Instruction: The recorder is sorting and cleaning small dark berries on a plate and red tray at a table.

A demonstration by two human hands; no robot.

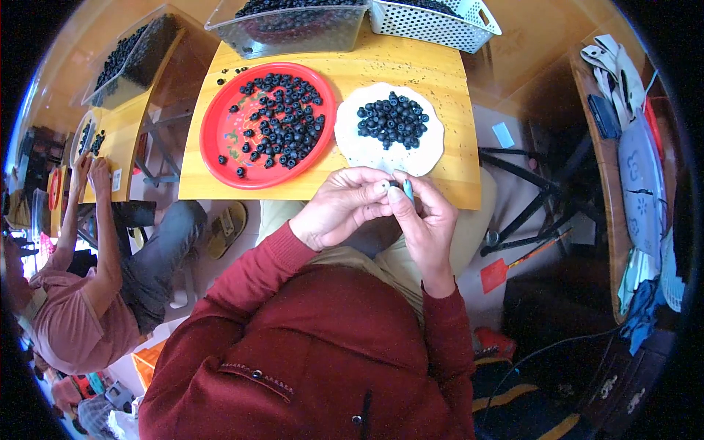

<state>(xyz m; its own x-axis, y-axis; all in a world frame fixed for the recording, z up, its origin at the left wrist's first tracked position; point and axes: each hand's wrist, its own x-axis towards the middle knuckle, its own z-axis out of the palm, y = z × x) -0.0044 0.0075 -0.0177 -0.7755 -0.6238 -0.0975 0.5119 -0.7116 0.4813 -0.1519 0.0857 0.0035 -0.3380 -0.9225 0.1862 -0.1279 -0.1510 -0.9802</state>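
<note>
Both hands meet just in front of the table's near edge. A small black round piece [394, 184] is pinched at the fingertips of my left hand [345, 205], partly hidden by the fingers. My right hand [423, 220] closes in from the other side, its thumb against the piece, with a slim teal object [408, 188] between its fingers; its kind is too small to tell. Just beyond the hands, a white scalloped plate [352, 150] carries a heap of similar black pieces. To its left lies a red round tray [213, 139] with many more, loosely spread.
A clear plastic bin [293, 44] and a white perforated basket [433, 31], both holding black pieces, stand at the back of the wooden table [458, 132]. Another person [88, 308] works at a table to the left. A cluttered wooden shelf [598, 161] stands at right.
</note>
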